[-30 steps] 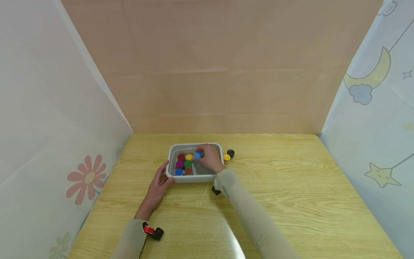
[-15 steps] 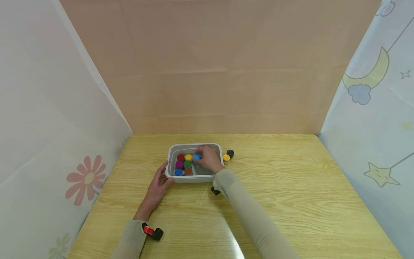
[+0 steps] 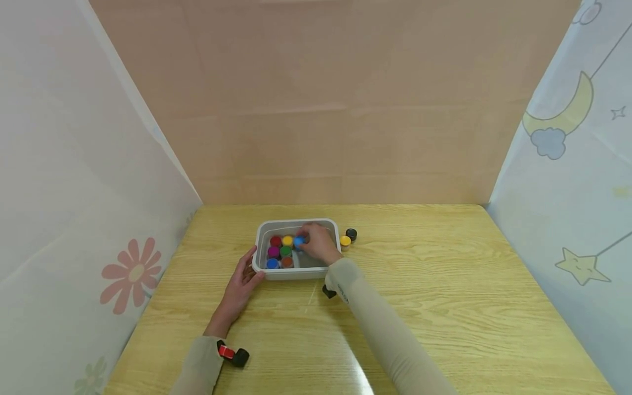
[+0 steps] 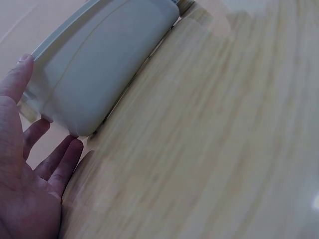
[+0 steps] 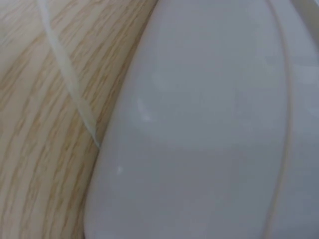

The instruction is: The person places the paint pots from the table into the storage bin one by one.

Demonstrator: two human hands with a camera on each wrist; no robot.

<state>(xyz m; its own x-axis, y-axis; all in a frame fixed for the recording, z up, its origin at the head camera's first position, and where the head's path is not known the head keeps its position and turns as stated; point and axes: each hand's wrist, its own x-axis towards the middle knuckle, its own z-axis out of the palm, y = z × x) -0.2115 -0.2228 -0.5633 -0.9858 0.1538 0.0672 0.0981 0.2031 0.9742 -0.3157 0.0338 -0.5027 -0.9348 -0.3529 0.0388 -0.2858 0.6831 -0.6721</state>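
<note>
A white tub (image 3: 297, 273) holds several small paint pots with coloured lids, grouped in its left part. Inside it, my right hand (image 3: 319, 241) pinches a light-blue-lidded paint pot (image 3: 298, 242), right of the yellow-lidded pot (image 3: 287, 241). The green-lidded pot (image 3: 286, 250) is close by. My left hand (image 3: 240, 281) rests against the tub's left front corner. In the left wrist view, the left hand's thumb and loosely extended fingers touch the tub (image 4: 107, 64). Only the tub's outer wall (image 5: 199, 119) and the table show in the right wrist view; the right hand is hidden there.
A yellow-lidded pot (image 3: 345, 241) and a black-lidded pot (image 3: 351, 234) stand on the wooden table (image 3: 444, 296), just right of the tub. A brown panel (image 3: 340, 109) rises behind the table. Patterned sheets (image 3: 568, 208) flank both sides.
My right hand has lowered the light-blue-lidded paint pot slightly, bringing it a little left beside the yellow-lidded one. The left hand stays at the tub's corner.
</note>
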